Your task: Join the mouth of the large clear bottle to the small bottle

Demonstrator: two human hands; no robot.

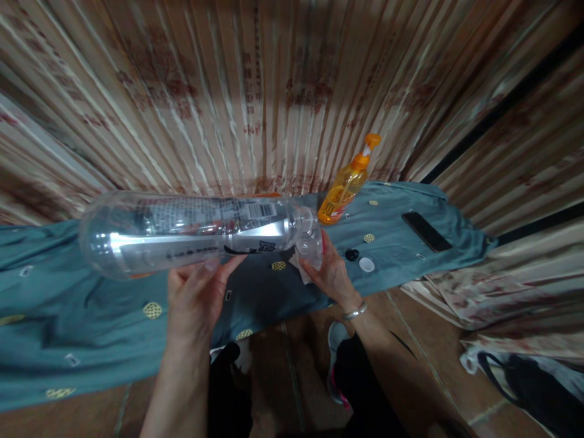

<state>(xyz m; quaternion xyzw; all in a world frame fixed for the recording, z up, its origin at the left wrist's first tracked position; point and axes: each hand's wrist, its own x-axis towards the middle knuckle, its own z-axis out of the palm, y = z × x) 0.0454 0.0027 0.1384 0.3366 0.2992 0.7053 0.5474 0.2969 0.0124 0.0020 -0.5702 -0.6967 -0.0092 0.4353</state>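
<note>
A large clear plastic bottle (150, 237) with a silver printed label lies tilted nearly level above the cloth, its neck pointing right. Underneath its middle, my left hand (201, 289) grips it with the thumb and fingers. My right hand (331, 271) is closed around a small clear plastic container (311, 243), held against or just at the big bottle's mouth; I cannot tell whether they touch. Below that container a pale piece like tissue (301, 267) shows, partly hidden by the right hand. Any liquid passing between the two is not visible.
A teal patterned cloth (264, 304) covers the narrow surface. On it are an orange pump bottle (344, 190), a black cap (351, 254), a white cap (366, 264) and a dark phone (426, 231). Pleated curtains (219, 109) hang behind. A black bag (538, 383) rests at lower right.
</note>
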